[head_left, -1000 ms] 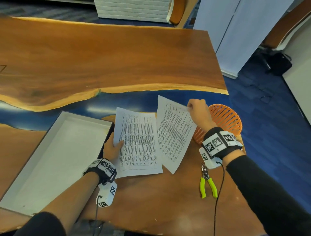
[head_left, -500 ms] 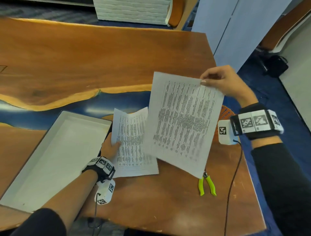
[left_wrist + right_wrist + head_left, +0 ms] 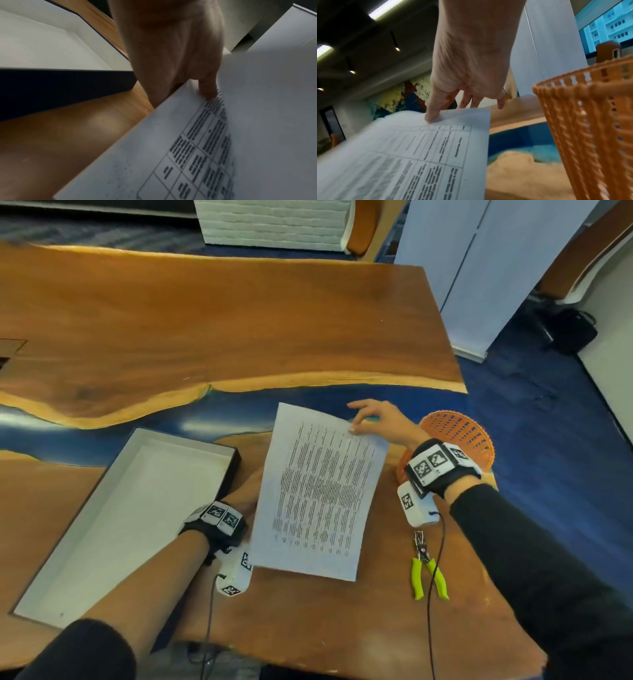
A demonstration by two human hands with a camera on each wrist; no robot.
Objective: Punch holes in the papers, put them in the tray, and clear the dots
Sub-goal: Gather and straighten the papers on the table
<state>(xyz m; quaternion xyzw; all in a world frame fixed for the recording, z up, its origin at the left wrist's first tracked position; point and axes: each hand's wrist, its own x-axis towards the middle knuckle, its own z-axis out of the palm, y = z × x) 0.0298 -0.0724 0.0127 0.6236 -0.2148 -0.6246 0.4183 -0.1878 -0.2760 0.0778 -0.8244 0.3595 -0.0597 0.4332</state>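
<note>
Head view is showing the white tray (image 3: 113,508) waiting at your left; your left hand (image 3: 245,494) is pinning the lower sheet (image 3: 137,155) just beside it, fingers hidden, so I cannot tell its grip. Your right hand (image 3: 383,421) is pinching the top sheet (image 3: 322,487) by its far corner, seemingly stacking both for punching. At your right, green pliers-style punch (image 3: 428,570) and orange basket (image 3: 459,436) are lying within reach.

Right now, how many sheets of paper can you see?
2. The top sheet is pinched at its far corner by the right hand. The bottom sheet lies beneath, with the left hand on its edge. More could hide underneath.
</note>
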